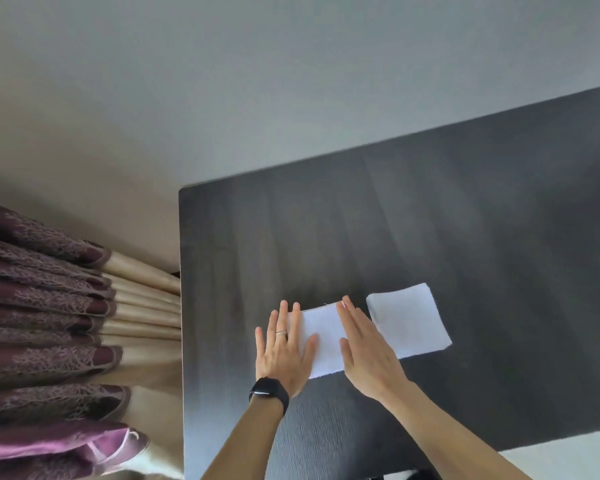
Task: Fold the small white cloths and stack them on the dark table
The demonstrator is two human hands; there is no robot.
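While both palms press flat on it, the narrow white cloth (323, 337) lies toward the near left part of the dark table (465, 220) in the head view, apparently folded into a strip. The left hand (284, 348), above a black wristband (269, 393), covers its left end, and the right hand (368, 351) its right end. All fingers are straight and pinch nothing. A second white cloth (407, 320) lies just beside it on the right, not yet stacked. Palms sliding outward could likely skew the strip or open its fold. The right hand's outer edge might nudge the neighbouring cloth. A loose lift could let the layers spring apart.
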